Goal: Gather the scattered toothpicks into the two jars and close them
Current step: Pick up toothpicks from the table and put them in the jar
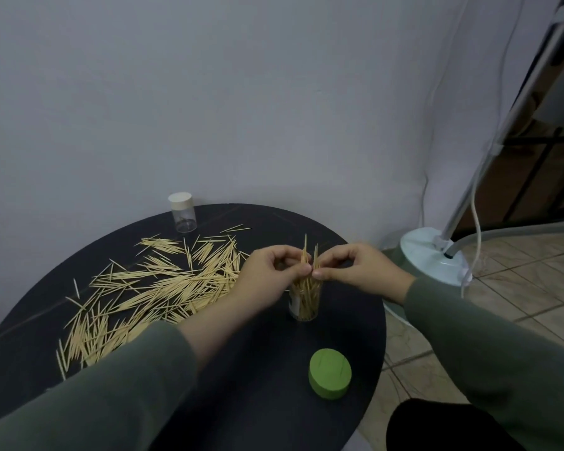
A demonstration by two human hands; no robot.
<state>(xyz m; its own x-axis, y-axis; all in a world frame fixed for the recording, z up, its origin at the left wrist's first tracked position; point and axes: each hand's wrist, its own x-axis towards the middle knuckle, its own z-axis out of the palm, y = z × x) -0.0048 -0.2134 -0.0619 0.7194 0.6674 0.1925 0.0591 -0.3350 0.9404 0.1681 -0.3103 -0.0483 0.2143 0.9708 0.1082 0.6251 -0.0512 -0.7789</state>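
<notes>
Over the open jar (305,299) on the tabletop (258,369), your left hand (269,275) and right hand (355,271) pinch upright toothpicks (308,258), steadying them to slide in; most lie scattered left.

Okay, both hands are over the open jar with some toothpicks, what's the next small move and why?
Probably ease the pinched toothpicks down into the open jar and let go. The left hand and right hand hold them upright above its mouth, their tips sticking up. A large scattered pile waits on the table.
</notes>
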